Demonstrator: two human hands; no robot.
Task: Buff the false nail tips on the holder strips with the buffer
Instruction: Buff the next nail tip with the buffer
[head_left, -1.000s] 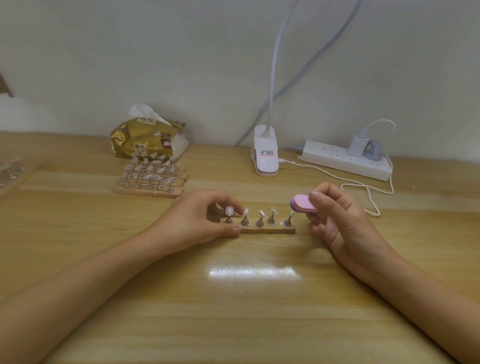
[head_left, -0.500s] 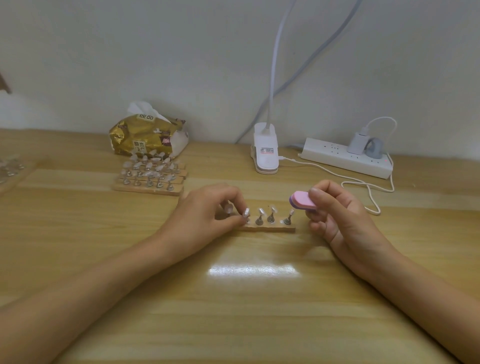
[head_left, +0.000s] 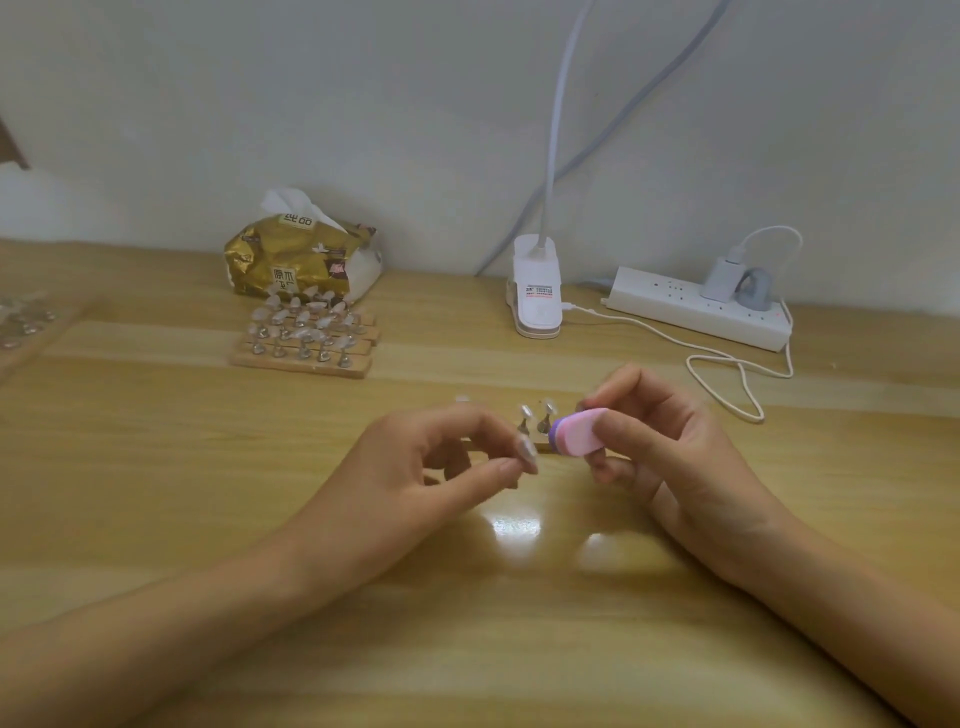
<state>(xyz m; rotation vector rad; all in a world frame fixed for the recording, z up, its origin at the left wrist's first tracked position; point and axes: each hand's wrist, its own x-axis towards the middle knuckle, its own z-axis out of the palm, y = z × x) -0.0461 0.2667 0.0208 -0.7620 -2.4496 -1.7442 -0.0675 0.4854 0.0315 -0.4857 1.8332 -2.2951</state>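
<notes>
- The table (head_left: 208, 519) is yellowish wood grain under a smooth, glossy finish that throws back glare.
- The buffer (head_left: 582, 434) looks matt, pink with a purple layer.
- The nail tip (head_left: 527, 449) is pale, shiny plastic.
- The stands (head_left: 544, 423) are bright metal.
- The stacked holder strips (head_left: 301, 361) are pale, matt wood.
- The tissue pack (head_left: 291, 260) is crinkled, glossy gold film.
- The power strip (head_left: 696, 312) is smooth white plastic.

Pale grey wall (head_left: 311, 104), glossy wooden table (head_left: 156, 493) with bright glare, white power strip (head_left: 685, 310) along the wall
</notes>
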